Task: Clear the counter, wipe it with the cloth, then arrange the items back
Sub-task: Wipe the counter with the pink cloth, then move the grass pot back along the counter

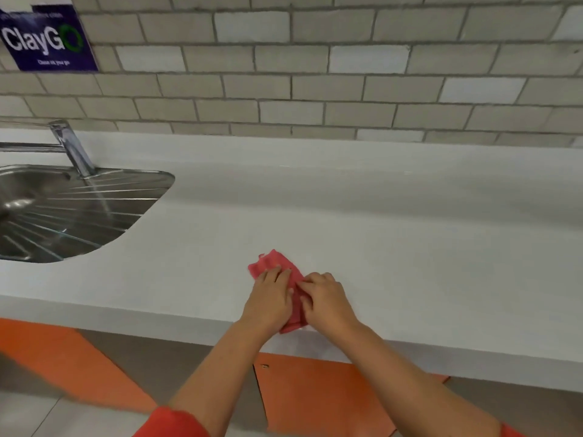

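A pink-red cloth (273, 262) lies folded on the white counter (378, 241), close to its front edge. My left hand (270, 298) rests flat on the cloth's left part, fingers fairly straight. Beside it, my right hand (325, 299) has its fingers curled onto the cloth's right edge and seems to pinch a fold. The two hands touch over the cloth's middle, and the cloth's near end hangs at the counter's front edge between my wrists.
A steel sink (63, 212) with a ribbed drainer and a tap (71, 146) sits at the left. A grey tiled wall (315, 74) rises behind the counter, with a dark poster (47, 37) at upper left. Orange cabinet fronts (315, 395) lie below the edge.
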Available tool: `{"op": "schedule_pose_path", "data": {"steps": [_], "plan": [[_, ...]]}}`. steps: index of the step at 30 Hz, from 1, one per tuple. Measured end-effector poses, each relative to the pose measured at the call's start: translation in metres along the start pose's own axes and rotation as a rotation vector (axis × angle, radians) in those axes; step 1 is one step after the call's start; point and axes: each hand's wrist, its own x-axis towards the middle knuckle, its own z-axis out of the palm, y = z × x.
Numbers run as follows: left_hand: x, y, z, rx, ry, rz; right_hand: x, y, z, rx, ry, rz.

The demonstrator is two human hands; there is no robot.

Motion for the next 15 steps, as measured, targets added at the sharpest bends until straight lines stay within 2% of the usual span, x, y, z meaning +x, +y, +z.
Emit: {"op": "schedule_pose_path", "data": {"steps": [4,9,12,15], "plan": [[-0.006,0.008,-0.004,0.06,0.018,-0.011,-0.012,0.002,-0.003,-0.028,-0.025,-0.013],[-0.002,0.034,-0.012,0.184,-0.004,-0.132,-0.02,0.012,-0.022,0.012,-0.06,-0.014],[-0.001,0.065,-0.01,0.141,0.057,-0.063,-0.027,0.029,-0.044,0.032,-0.065,0.049],[0.005,0.106,-0.003,0.059,0.018,0.066,-0.041,0.055,-0.07,0.075,-0.043,0.139]]}}
